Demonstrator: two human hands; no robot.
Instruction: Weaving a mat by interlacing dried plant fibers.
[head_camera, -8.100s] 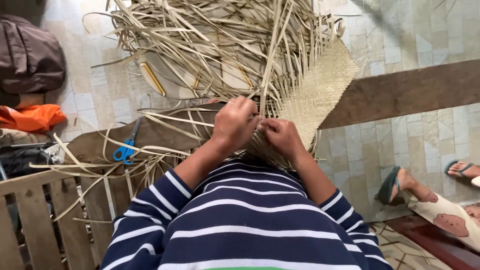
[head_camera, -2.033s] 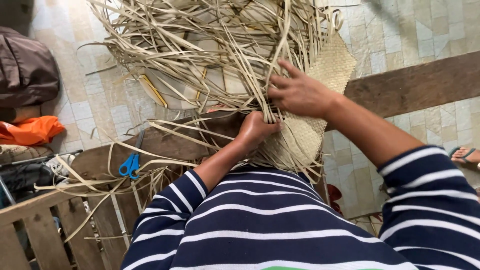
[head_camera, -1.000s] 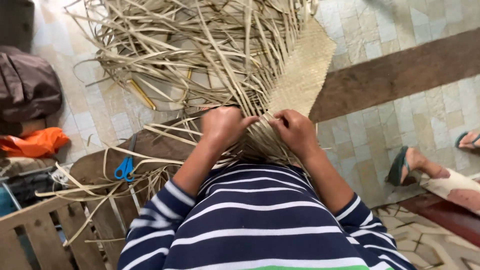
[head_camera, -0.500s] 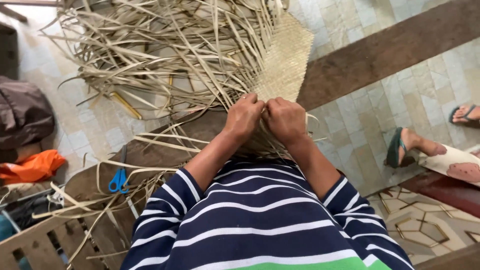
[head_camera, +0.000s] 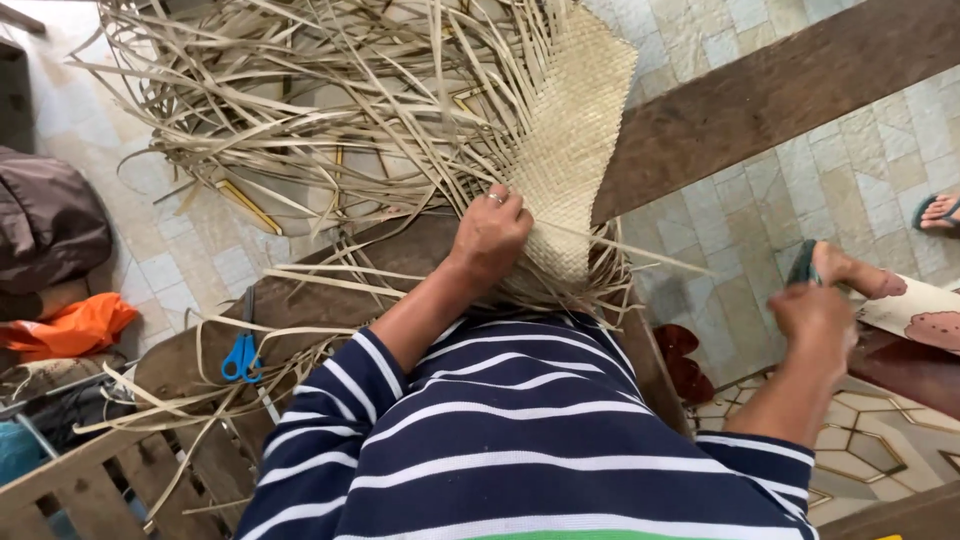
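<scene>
I see no package, label, sign or screen anywhere around my fingers, neither by the ones pressed down in front of me nor by those out to my right.

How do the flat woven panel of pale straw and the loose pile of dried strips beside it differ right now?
The flat woven panel of pale straw is a tight, even checker weave; the loose pile of dried strips is tangled and points every way. The panel has a straight edge; the pile sprawls over the tiled floor. The left hand rests on the panel's lower end, not on the pile. Both share the same pale tan colour.
</scene>
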